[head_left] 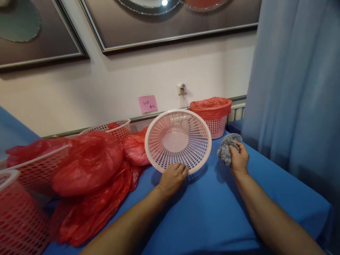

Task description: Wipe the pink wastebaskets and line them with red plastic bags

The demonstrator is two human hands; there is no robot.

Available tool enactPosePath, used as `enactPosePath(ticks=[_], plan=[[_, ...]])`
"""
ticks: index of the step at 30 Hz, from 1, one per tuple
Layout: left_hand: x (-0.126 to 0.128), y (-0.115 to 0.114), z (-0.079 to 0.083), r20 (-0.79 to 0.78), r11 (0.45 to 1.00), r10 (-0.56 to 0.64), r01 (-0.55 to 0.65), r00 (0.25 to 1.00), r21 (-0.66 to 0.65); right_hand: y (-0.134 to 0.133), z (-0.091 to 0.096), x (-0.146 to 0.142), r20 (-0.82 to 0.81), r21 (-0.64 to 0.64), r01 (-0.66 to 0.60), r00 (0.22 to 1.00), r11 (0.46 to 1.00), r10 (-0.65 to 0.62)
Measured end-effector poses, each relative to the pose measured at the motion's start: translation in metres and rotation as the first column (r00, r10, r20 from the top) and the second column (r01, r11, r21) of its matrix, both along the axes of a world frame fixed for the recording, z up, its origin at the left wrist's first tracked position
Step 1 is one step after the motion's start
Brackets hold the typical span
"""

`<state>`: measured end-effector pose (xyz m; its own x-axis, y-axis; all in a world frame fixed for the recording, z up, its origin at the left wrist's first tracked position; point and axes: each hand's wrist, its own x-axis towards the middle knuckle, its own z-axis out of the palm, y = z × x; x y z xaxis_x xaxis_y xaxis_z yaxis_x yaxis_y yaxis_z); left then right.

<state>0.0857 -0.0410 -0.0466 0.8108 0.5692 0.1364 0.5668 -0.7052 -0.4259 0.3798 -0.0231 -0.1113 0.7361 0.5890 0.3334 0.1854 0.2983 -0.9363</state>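
Note:
My left hand (173,178) grips the near rim of a pale pink plastic basket (204,122), which is tilted so that its bare inside faces me. Its slotted walls and round solid bottom show clearly. To the right, my right hand (239,157) is closed around a bunched grey cleaning cloth (227,150), held just over the blue-covered surface (207,212). The cloth is apart from the basket. Part of the left fingers is curled over the rim.
Red plastic bags (90,163) are heaped on the left, among more pink baskets (21,212). A basket lined with a red bag (216,125) stands at the back right. A blue curtain (289,85) hangs at right; a pink note (147,103) and a socket (182,89) are on the wall.

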Motion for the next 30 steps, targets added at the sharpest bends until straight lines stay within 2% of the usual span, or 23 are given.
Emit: enactPosePath(ticks=[2, 3, 5, 6, 8, 10, 11, 13, 14, 15, 16, 17, 18, 19, 20, 21, 22, 24, 27, 30], plan=[[0.001, 0.004, -0.014, -0.011, 1.000, 0.019, -0.019, 1.000, -0.013, -0.014, 0.010, -0.005, 0.075, 0.110, 0.077, 0.994, 0.991, -0.085], [0.001, 0.007, -0.019, -0.017, 0.999, 0.028, -0.028, 0.999, -0.022, -0.022, 0.014, -0.009, 0.165, 0.183, 0.063, 0.982, 0.981, -0.094], [0.002, 0.010, -0.026, -0.022, 0.998, 0.041, -0.042, 0.999, -0.042, -0.035, 0.019, -0.025, 0.425, 0.280, -0.122, 0.905, 0.952, -0.009], [0.001, 0.011, -0.027, -0.019, 0.998, 0.045, -0.046, 0.999, -0.050, -0.040, 0.020, -0.034, 0.559, 0.265, -0.265, 0.825, 0.927, 0.076], [-0.002, 0.010, -0.026, -0.011, 0.997, 0.038, -0.039, 0.999, -0.068, -0.044, 0.017, -0.052, 0.734, 0.111, -0.512, 0.620, 0.852, 0.277], [-0.009, 0.004, -0.023, 0.032, 0.994, -0.018, 0.022, 0.999, -0.103, -0.040, 0.009, -0.066, 0.782, -0.074, -0.610, 0.455, 0.789, 0.425], [-0.015, 0.000, -0.022, 0.073, 0.989, -0.064, 0.073, 0.995, -0.125, -0.037, 0.004, -0.070, 0.776, -0.148, -0.609, 0.417, 0.779, 0.474], [-0.030, -0.010, -0.026, 0.225, 0.971, -0.165, 0.198, 0.960, -0.131, -0.027, -0.007, -0.072, 0.736, -0.250, -0.563, 0.418, 0.788, 0.532], [-0.038, -0.013, -0.030, 0.334, 0.968, -0.188, 0.232, 0.924, -0.097, -0.023, -0.013, -0.070, 0.710, -0.282, -0.537, 0.440, 0.795, 0.549], [-0.046, -0.016, -0.035, 0.472, 0.976, -0.180, 0.217, 0.863, -0.025, -0.019, -0.017, -0.068, 0.686, -0.302, -0.514, 0.468, 0.803, 0.558], [-0.053, -0.016, -0.041, 0.625, 0.991, -0.127, 0.128, 0.770, 0.043, -0.016, -0.021, -0.066, 0.664, -0.314, -0.495, 0.495, 0.810, 0.560], [-0.058, -0.015, -0.046, 0.768, 0.998, -0.050, -0.003, 0.638, 0.068, -0.013, -0.023, -0.065, 0.648, -0.318, -0.480, 0.520, 0.818, 0.556], [-0.061, -0.011, -0.050, 0.872, 0.995, 0.040, -0.101, 0.488, 0.011, -0.012, -0.025, -0.064, 0.638, -0.316, -0.467, 0.539, 0.826, 0.549], [-0.062, -0.006, -0.054, 0.923, 0.988, 0.139, -0.114, 0.359, -0.105, -0.011, -0.026, -0.065, 0.634, -0.312, -0.458, 0.552, 0.832, 0.541], [-0.060, -0.001, -0.057, 0.928, 0.967, 0.254, -0.053, 0.273, -0.249, -0.011, -0.027, -0.067, 0.634, -0.305, -0.457, 0.558, 0.836, 0.536], [-0.056, 0.005, -0.059, 0.895, 0.914, 0.377, 0.062, 0.237, -0.402, -0.011, -0.028, -0.070, 0.636, -0.297, -0.463, 0.556, 0.835, 0.534], [-0.050, 0.011, -0.062, 0.860, 0.861, 0.445, 0.146, 0.248, -0.488, -0.012, -0.028, -0.074, 0.640, -0.289, -0.476, 0.550, 0.831, 0.537], [-0.038, 0.020, -0.067, 0.812, 0.778, 0.514, 0.250, 0.275, -0.577, -0.012, -0.030, -0.082, 0.650, -0.274, -0.509, 0.527, 0.816, 0.547], [-0.026, 0.025, -0.074, 0.790, 0.729, 0.560, 0.304, 0.250, -0.613, -0.016, -0.030, -0.095, 0.660, -0.241, -0.519, 0.532, 0.820, 0.530], [-0.027, 0.025, -0.078, 0.785, 0.718, 0.592, 0.321, 0.184, -0.617, -0.025, -0.025, -0.114, 0.667, -0.177, -0.512, 0.566, 0.840, 0.486]])
